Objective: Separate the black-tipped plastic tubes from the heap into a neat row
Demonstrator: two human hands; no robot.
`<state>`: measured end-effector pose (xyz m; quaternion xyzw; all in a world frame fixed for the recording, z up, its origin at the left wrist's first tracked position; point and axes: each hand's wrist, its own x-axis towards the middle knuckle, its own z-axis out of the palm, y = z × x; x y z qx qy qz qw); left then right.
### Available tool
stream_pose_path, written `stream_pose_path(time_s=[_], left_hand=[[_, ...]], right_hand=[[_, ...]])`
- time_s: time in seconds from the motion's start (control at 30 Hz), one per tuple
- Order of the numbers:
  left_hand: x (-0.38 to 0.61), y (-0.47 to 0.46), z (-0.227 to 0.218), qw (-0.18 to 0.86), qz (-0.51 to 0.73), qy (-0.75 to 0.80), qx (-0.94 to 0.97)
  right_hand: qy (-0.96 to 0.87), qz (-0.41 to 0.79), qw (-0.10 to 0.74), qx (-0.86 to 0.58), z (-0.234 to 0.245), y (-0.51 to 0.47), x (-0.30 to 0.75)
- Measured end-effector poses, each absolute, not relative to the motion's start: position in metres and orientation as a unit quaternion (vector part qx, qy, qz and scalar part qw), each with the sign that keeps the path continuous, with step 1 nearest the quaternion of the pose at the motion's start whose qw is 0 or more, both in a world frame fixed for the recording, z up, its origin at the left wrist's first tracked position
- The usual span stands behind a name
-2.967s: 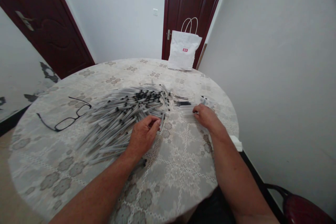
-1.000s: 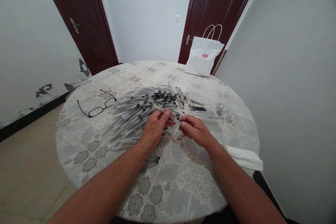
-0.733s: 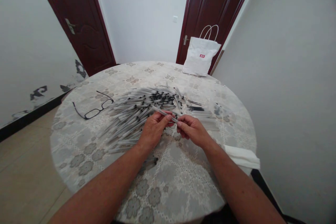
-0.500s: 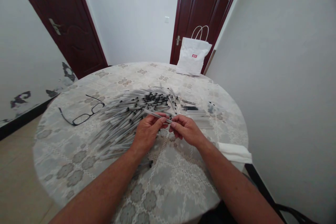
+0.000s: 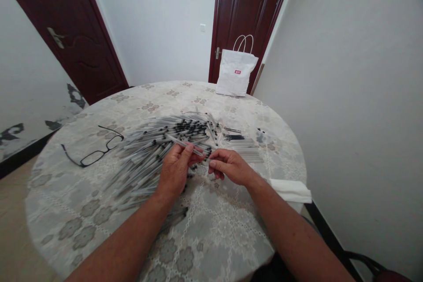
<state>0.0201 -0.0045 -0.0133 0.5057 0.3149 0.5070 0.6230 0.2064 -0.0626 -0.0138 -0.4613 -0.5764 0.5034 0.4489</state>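
My left hand (image 5: 175,166) is closed on a clear pen barrel (image 5: 181,142), thumb on top, the barrel pointing up and to the left. Just to the right is my right hand (image 5: 228,165), apart from the barrel, its thumb and fingertips pressed together. Anything between those fingertips is too small to make out. Beyond and left of my hands spreads a large pile of clear pen barrels with black ends (image 5: 145,150). Behind my right hand lies a row of plain clear tubes (image 5: 248,150), with several thin black sticks (image 5: 234,137) beside it.
Black-framed glasses (image 5: 94,155) lie at the left of the round table, on a patterned tablecloth (image 5: 228,229). A white paper bag (image 5: 236,75) stands at the far edge. Folded white cloth or paper (image 5: 289,190) lies at the right edge. Small black bits (image 5: 261,130) sit at right.
My hands have moved apart; the right one has come away from the pen barrel, which stays in my left. The camera view has shifted slightly.
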Motion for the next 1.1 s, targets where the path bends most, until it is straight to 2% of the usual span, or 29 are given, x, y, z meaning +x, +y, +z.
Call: stream_pose_path(time_s=[0.23, 0.37, 0.43, 0.5, 0.67, 0.77, 0.97, 1.1], left_hand=[[0.021, -0.01, -0.01, 0.54, 0.432, 0.346, 0.634], [0.022, -0.015, -0.008, 0.582, 0.433, 0.332, 0.602], [0.022, -0.015, -0.009, 0.619, 0.427, 0.323, 0.575], [0.021, -0.013, -0.011, 0.66, 0.422, 0.305, 0.542], [0.02, -0.01, -0.013, 0.77, 0.398, 0.233, 0.44], [0.019, -0.011, -0.01, 0.807, 0.386, 0.2, 0.399], [0.017, -0.016, -0.006, 0.824, 0.362, 0.164, 0.403], [0.019, -0.017, -0.008, 0.817, 0.369, 0.146, 0.417]], right_hand=[[-0.653, 0.4, 0.301, -0.568, -0.013, -0.063, 0.244], [-0.674, 0.348, 0.236, -0.607, 0.0, -0.058, 0.27], [-0.679, 0.294, 0.233, -0.631, 0.01, -0.047, 0.283], [-0.646, 0.227, 0.292, -0.668, 0.019, -0.032, 0.295], [-0.511, 0.143, 0.534, -0.658, 0.029, -0.003, 0.313], [-0.492, 0.152, 0.56, -0.649, 0.022, -0.01, 0.306], [-0.585, 0.312, 0.428, -0.615, -0.008, -0.055, 0.255], [-0.581, 0.43, 0.432, -0.539, -0.02, -0.065, 0.226]])
